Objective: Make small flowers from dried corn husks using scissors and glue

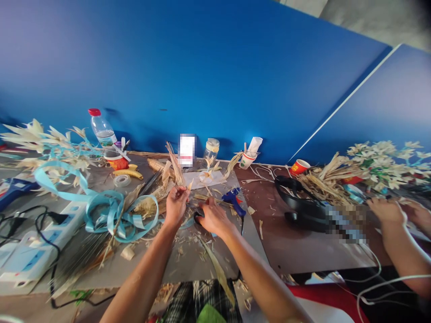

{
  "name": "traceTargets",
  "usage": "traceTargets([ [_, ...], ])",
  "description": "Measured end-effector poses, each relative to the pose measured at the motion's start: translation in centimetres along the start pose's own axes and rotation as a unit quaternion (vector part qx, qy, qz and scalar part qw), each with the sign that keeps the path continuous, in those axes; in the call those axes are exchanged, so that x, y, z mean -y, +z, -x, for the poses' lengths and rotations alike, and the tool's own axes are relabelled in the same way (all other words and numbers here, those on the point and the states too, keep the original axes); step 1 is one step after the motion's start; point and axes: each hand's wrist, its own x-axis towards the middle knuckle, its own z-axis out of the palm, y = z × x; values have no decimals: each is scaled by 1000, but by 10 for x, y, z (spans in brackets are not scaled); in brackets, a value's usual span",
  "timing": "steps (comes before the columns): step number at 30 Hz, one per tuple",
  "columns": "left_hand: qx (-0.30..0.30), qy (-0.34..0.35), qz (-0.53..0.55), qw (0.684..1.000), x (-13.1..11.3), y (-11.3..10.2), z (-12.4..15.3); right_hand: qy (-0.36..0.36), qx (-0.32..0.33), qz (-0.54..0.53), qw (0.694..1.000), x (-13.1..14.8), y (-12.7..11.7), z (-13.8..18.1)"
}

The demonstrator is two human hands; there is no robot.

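My left hand (176,205) is closed in a pinch on a small pale piece of corn husk (190,185), held up above the table. Low over the tabletop, my right hand (215,217) has its fingers curled at a small dark, rounded object (198,217); its kind is partly hidden by the fingers. Just right of that hand lies a blue glue gun (233,201) with a dark cord. Beyond the hands, a husk flower (209,169) rests on a white sheet (218,178). Dried husks (175,168) stand behind my left hand.
Light-blue ribbon (101,211) lies tangled at left, near a power strip (63,231) and black cords. A plastic bottle (103,130), glass jar (212,147) and paper cups (299,167) line the back. At right, a co-worker's hands (387,211) work near a black headset-like object (296,202).
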Motion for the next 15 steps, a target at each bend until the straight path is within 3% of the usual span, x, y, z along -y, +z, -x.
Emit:
traceTargets([
  [9,14,32,-45,998,-1,2,4,-109,53,-42,992,-10,-9,-10],
  [11,14,29,-48,998,-1,1,4,-99,29,-61,993,-10,-9,-12],
  [15,12,24,-61,998,-1,2,5,-29,-93,-186,978,-11,-3,-19],
])
